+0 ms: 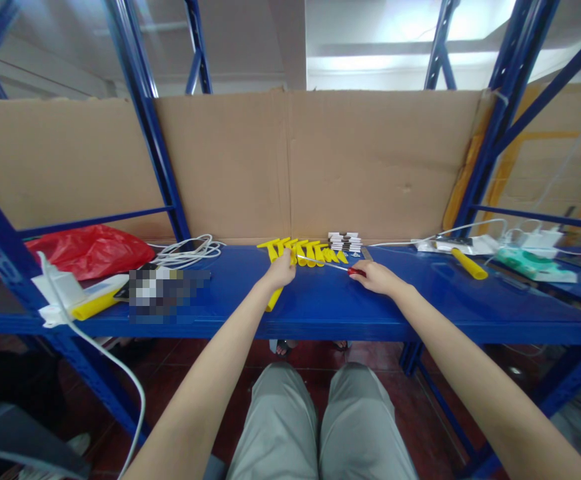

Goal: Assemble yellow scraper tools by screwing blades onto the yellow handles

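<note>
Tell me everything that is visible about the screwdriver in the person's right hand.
The screwdriver has a red handle, mostly covered by the right hand, and a thin, shiny metal shaft. It lies nearly level, just above the blue shelf, with the shaft pointing left toward the yellow piece that the left hand grips. The tip ends near that hand, in front of the row of yellow pieces; whether it touches anything is too small to tell. The tip's shape is not clear.

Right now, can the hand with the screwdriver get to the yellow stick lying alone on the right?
Probably yes. The right hand holds the screwdriver, and bare blue shelf lies between it and the lone yellow piece. It would likely have to drop the tool first.
</note>
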Demonstrator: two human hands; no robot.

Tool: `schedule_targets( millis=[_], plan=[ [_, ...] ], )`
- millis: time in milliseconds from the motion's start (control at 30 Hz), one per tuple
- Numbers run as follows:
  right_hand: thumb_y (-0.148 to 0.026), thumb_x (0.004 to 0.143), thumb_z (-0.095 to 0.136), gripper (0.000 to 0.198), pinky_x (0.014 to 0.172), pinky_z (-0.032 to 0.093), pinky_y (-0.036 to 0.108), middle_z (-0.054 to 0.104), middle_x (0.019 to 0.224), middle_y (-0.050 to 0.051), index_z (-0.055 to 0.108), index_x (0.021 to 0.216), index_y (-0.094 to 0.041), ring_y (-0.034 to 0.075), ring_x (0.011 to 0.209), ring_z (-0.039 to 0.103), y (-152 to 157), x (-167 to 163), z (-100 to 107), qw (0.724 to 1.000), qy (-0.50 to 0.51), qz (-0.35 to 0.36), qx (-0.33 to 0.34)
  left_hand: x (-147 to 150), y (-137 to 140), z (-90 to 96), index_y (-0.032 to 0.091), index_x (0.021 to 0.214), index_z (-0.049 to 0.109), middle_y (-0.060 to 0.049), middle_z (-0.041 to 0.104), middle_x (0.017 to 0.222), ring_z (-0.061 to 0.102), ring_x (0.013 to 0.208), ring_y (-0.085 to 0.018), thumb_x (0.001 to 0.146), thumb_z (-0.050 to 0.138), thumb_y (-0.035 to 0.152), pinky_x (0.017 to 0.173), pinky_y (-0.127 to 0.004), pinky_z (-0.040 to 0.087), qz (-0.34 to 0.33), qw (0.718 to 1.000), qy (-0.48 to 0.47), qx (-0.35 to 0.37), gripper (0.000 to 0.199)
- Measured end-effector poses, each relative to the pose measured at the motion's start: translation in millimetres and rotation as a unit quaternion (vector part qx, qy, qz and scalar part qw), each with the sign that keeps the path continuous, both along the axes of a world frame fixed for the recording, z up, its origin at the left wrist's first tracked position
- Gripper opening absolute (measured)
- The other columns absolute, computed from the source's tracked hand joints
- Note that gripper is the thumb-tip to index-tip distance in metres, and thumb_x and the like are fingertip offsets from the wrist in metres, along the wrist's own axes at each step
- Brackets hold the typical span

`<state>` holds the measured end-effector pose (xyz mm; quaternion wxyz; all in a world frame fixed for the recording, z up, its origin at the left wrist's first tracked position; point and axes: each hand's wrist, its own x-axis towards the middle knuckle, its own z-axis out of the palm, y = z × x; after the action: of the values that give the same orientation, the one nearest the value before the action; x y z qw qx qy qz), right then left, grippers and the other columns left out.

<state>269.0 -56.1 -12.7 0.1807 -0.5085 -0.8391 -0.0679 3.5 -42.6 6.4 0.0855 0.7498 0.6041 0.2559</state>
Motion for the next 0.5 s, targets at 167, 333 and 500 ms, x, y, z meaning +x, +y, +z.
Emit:
schedule_targets(
  millis=[167,333,500],
  plan=[
    [-0.023,0.089,0.051,0.022,0.082,0.046,0.029,0.07,0.104,0.013,0.067,0.1,-0.014,0.024,0.095,0.064,-0.3,-1.2,0.8,1.0,0.014,-0.003,-0.013,-0.7,1.2,-0.9,0.012,0.125,0.043,-0.019,0.062,0.116,0.06,0.11,-0.028,0.084,0.044,0.009,0.094,-0.039,0.045,-0.002,1.0,-0.007,0.0,0.041],
    [-0.023,0.089,0.05,0.021,0.08,0.046,0.029,0.071,0.1,0.013,0.067,0.099,-0.015,0.023,0.092,0.064,-1.3,-2.4,2.1,1.0,0.024,-0.004,-0.017,-0.8,0.5,-0.9,0.011,0.125,0.042,-0.019,0.061,0.118,0.059,0.112,-0.027,0.085,0.044,0.01,0.096,-0.038,0.044,-0.003,1.0,-0.003,-0.001,0.04],
    [-0.022,0.089,0.05,0.02,0.079,0.046,0.028,0.07,0.098,0.012,0.066,0.098,-0.015,0.022,0.09,0.064,-1.1,-2.8,1.6,0.999,0.033,-0.009,-0.026,-0.7,1.0,-1.3,0.011,0.125,0.042,-0.019,0.06,0.119,0.059,0.112,-0.028,0.085,0.044,0.01,0.095,-0.038,0.045,-0.005,1.0,-0.003,0.003,0.04]
  ],
)
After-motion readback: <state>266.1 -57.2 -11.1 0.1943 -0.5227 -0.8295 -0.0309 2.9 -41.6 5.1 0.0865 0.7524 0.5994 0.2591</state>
